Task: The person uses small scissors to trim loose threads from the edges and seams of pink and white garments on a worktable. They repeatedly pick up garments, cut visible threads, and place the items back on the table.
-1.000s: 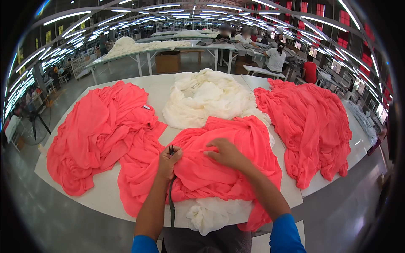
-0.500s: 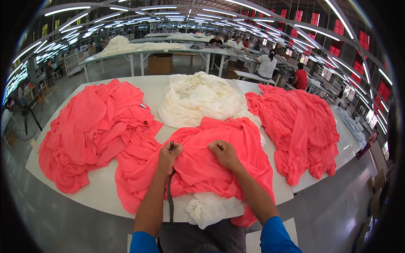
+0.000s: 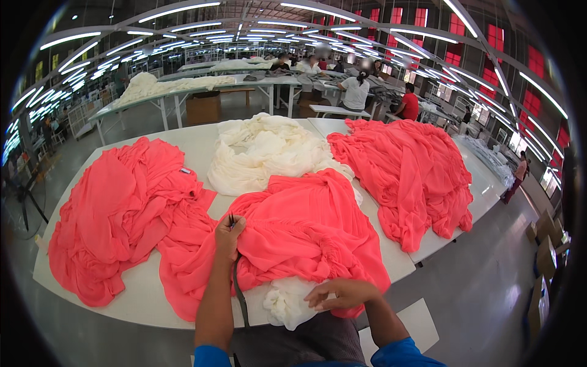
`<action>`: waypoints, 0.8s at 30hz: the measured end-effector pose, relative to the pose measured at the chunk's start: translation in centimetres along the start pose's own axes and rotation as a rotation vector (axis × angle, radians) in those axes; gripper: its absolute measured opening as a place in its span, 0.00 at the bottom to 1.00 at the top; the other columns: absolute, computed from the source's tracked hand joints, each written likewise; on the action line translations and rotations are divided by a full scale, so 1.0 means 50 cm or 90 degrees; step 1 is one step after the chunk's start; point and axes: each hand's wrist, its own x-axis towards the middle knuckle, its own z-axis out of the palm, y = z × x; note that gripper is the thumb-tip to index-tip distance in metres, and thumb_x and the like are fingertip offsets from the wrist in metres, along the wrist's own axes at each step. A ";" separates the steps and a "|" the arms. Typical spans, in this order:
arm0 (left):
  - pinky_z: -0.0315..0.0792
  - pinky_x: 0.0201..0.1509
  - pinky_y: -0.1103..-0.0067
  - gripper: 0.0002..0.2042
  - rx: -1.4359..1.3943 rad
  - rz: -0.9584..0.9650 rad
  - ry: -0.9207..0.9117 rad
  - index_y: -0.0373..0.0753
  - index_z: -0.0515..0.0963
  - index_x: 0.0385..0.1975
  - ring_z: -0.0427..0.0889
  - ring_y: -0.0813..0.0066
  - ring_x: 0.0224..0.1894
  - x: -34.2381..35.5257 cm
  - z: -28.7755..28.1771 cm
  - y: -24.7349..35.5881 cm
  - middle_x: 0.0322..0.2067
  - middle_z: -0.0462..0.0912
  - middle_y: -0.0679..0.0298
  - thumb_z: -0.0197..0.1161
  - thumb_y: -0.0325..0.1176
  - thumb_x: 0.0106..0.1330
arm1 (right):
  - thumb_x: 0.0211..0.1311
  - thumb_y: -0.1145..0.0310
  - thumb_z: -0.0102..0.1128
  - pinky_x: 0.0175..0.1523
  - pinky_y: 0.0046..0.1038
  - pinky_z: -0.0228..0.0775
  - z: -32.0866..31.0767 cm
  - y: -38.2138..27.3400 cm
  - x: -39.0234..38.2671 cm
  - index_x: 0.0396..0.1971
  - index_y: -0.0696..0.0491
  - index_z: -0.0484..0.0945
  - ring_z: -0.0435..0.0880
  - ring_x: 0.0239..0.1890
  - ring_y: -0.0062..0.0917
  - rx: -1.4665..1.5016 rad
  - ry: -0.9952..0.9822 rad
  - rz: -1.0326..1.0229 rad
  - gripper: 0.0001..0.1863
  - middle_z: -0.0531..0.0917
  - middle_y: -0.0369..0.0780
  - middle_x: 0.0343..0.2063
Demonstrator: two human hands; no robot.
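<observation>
In my left hand (image 3: 230, 237), closed at the left edge of the coral fabric (image 3: 299, 226), is a pair of thread snips (image 3: 232, 219), its dark tips pointing up past my fingers. A dark strap (image 3: 238, 287) trails from that hand to the table's front edge. Whether it also pinches the fabric is hidden. My right hand (image 3: 343, 295) hovers low over the front edge, fingers loosely bent and apart, nothing visible in them. Its fingertips are beside a bunched white cloth (image 3: 287, 304), which lies below the coral fabric.
More coral fabric is heaped at the left (image 3: 116, 214) and right (image 3: 406, 177) of the white table (image 3: 147, 303). A cream fabric pile (image 3: 263, 150) lies at the back. Beyond stand another table (image 3: 174, 93) and seated people. Cardboard boxes (image 3: 546, 226) line the right.
My right hand has let go of the coral fabric and come down toward me, beside the white cloth. My left hand keeps the snips at about the same place on the fabric. The view has shifted.
</observation>
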 end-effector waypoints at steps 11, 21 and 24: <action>0.67 0.34 0.88 0.04 0.025 0.004 0.015 0.39 0.77 0.30 0.69 0.88 0.28 0.012 -0.007 -0.017 0.26 0.74 0.75 0.65 0.28 0.61 | 0.66 0.63 0.56 0.31 0.18 0.63 0.113 0.150 0.003 0.31 0.56 0.76 0.69 0.25 0.11 0.070 0.474 -0.010 0.11 0.73 0.29 0.22; 0.67 0.34 0.88 0.04 0.056 0.027 0.005 0.39 0.77 0.31 0.69 0.88 0.27 0.009 -0.019 -0.035 0.26 0.74 0.74 0.65 0.30 0.62 | 0.59 0.64 0.63 0.26 0.21 0.65 0.142 0.128 0.028 0.29 0.55 0.81 0.75 0.20 0.16 -0.149 0.588 -0.074 0.09 0.78 0.36 0.18; 0.67 0.34 0.88 0.04 0.057 0.026 0.013 0.39 0.77 0.30 0.69 0.88 0.27 0.016 -0.023 -0.039 0.26 0.74 0.75 0.65 0.30 0.62 | 0.59 0.62 0.62 0.27 0.23 0.67 0.141 0.117 0.031 0.29 0.54 0.80 0.78 0.22 0.21 -0.186 0.589 -0.064 0.10 0.79 0.38 0.19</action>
